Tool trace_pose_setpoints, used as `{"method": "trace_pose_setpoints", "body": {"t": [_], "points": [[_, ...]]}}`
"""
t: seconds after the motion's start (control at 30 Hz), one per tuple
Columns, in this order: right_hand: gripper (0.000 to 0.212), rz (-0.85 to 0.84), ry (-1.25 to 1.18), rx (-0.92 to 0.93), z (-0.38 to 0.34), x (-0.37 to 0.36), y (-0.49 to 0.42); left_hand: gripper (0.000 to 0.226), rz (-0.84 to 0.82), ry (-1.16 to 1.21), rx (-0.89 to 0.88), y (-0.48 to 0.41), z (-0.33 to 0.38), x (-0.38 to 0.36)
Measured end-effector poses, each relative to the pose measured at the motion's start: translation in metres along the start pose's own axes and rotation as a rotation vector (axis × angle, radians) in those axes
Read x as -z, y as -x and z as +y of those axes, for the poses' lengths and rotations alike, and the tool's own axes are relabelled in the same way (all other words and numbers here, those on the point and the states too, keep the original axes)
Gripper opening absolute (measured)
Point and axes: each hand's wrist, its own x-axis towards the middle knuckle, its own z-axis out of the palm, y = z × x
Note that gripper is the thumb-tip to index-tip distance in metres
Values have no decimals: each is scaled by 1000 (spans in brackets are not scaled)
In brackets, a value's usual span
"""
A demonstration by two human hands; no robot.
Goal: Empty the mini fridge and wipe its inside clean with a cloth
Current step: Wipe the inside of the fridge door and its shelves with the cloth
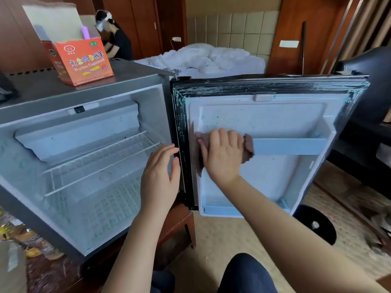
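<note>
The grey mini fridge (63,96) stands open with nothing on its white wire shelf (101,163). Its door (264,121) is swung out to the right, the inner liner speckled with green marks and the black seal scuffed. My right hand (222,157) presses a brownish-pink cloth (248,145) flat against the left end of the door's upper shelf rail (289,145). My left hand (160,176) rests with straight fingers on the hinge-side edge of the door seal.
An orange cardboard box (82,60) sits on the fridge top. Packets lie on the wooden table (177,220) at lower left. A black round base (319,227) stands on the carpet at right. Behind are a bed with white bedding (203,58) and a person (116,37).
</note>
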Motion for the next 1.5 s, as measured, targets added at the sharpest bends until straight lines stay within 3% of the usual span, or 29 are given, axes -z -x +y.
{"method": "trace_pose_setpoints", "body": {"t": [0.2,0.37,0.53,0.6,0.77,0.9,1.03,1.1,1.23,1.43,1.5], "points": [[28,-47,-9,177,16,8,-4,41,-12,-14,-46,0,15,1],[17,-67,19,222,94,31,-1,35,6,50,-188,-12,52,-17],[21,-104,75,291,176,68,5,40,-86,27,-295,-27,82,-52],[20,-99,60,308,178,75,9,42,-114,-43,-309,-31,87,-65],[21,23,133,57,137,63,20,37,-33,-36,-266,-30,86,-74],[31,39,138,42,104,47,15,38,-9,-24,-260,-32,90,-75],[54,16,19,18,73,36,9,37,25,-23,-224,-32,94,-79],[56,-5,6,69,74,37,8,37,38,-22,-232,-32,94,-78],[39,-53,94,288,111,51,9,39,-1,-26,-270,-33,89,-76],[36,-47,123,386,184,80,11,38,-46,1,-268,-31,86,-74],[35,-13,115,317,179,75,16,37,-47,8,-275,-30,84,-73]]}}
